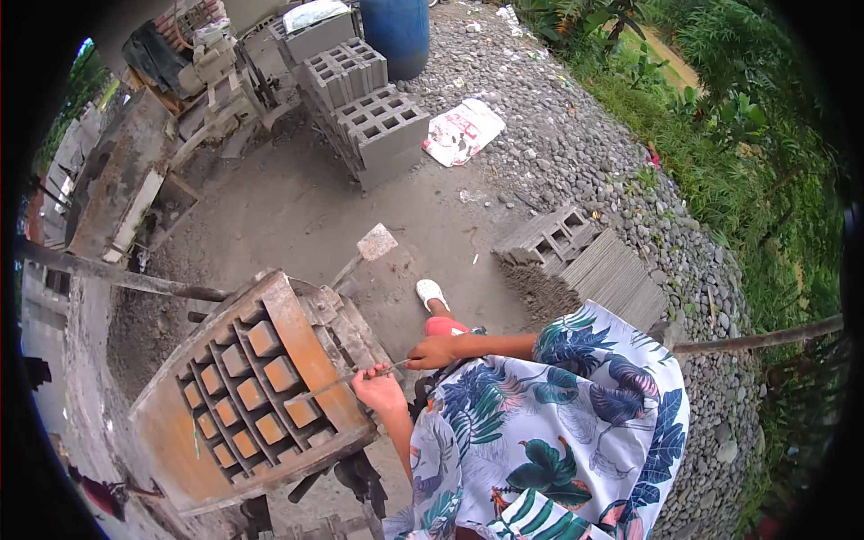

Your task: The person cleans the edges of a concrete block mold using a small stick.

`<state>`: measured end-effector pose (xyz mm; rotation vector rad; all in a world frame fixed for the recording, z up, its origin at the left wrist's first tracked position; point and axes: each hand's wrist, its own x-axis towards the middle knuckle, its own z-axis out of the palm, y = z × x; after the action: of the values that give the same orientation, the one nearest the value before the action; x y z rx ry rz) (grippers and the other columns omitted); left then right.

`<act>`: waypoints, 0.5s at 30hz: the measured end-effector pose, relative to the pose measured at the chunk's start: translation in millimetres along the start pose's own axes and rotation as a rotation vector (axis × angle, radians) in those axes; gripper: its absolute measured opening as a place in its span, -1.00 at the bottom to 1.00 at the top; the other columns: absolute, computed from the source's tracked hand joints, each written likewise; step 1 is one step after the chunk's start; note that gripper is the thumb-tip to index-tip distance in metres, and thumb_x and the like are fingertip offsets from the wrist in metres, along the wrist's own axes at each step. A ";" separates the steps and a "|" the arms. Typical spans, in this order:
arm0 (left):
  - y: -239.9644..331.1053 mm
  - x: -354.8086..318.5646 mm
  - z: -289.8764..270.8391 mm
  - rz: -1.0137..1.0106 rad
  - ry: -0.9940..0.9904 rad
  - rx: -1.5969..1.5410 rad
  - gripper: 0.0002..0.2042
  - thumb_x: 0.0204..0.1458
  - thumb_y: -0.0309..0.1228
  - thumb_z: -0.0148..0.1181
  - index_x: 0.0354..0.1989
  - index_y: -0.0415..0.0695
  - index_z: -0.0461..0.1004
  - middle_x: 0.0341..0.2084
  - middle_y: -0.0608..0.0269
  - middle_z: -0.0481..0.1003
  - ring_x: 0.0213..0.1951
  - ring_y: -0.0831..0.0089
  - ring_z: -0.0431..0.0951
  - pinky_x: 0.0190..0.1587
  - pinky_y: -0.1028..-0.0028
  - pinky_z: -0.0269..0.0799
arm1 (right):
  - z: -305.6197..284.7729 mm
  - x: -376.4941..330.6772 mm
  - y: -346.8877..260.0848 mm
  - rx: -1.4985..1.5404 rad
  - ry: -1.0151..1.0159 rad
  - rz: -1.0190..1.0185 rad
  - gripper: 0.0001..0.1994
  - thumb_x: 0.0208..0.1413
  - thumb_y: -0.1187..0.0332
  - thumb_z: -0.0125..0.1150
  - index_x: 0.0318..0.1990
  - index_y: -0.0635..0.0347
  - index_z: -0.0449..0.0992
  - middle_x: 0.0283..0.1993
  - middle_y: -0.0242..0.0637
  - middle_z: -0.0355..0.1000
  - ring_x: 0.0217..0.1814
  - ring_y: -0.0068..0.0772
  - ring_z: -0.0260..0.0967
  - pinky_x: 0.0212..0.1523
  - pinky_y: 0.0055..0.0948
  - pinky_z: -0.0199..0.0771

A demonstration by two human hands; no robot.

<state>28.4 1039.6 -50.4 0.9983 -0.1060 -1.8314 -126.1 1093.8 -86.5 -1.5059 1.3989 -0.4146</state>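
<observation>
My left hand (380,391) is beside the near edge of a rusty metal block mould (301,337), fingers curled around a thin grey rod-like piece (335,383). My right hand (432,353) is just to the right, closed at the near end of the same piece. Whether it is a stiff rod or a cord, I cannot tell. Its far end reaches over the mould's grid of square orange-brown cores (249,393). My patterned shirt covers the lower right.
Grey hollow concrete blocks (382,121) are stacked by a blue drum (396,36). More blocks (585,256) stand on the right. A square-ended tool (376,242) and a white printed sack (463,132) lie on the ground. Gravel (576,135) borders greenery. A long metal bar (126,276) extends left of the mould.
</observation>
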 end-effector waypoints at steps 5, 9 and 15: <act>3.3 6.0 -47.4 -0.116 -0.015 -0.203 -0.80 -0.12 -0.34 -0.01 -0.68 0.02 0.12 -0.76 0.45 0.11 -0.58 0.53 0.20 -0.28 0.41 0.12 | 11.3 6.4 0.6 -0.067 -0.075 -0.141 -0.56 0.07 0.07 -0.16 -0.37 0.34 0.43 -0.39 0.07 0.39 -0.32 0.09 0.34 -0.25 -0.12 0.30; 8.0 7.9 -64.9 -0.112 -0.013 -0.242 -0.74 -0.12 -0.37 -0.01 -0.74 0.03 0.08 -0.80 0.46 0.06 -0.65 0.56 0.13 -0.31 0.40 0.13 | 17.7 11.0 -4.0 -0.134 -0.076 -0.149 -0.59 0.02 0.07 -0.12 -0.38 0.30 0.44 -0.40 0.07 0.40 -0.33 0.09 0.34 -0.28 -0.10 0.30; 15.3 17.4 -77.3 -0.254 0.110 -0.299 -0.68 -0.11 -0.41 -0.03 -0.79 0.03 0.01 -0.82 0.43 0.03 -0.67 0.54 0.09 -0.35 0.40 0.13 | 25.0 1.0 -14.4 -0.347 -0.002 -0.124 -0.68 -0.06 0.15 -0.09 -0.42 0.22 0.47 -0.39 0.02 0.42 -0.31 0.05 0.38 -0.27 -0.09 0.35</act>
<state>88.7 1045.2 -103.8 0.9273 0.3672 -1.9435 -98.1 1101.1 -86.1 -1.8793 1.4326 -0.2538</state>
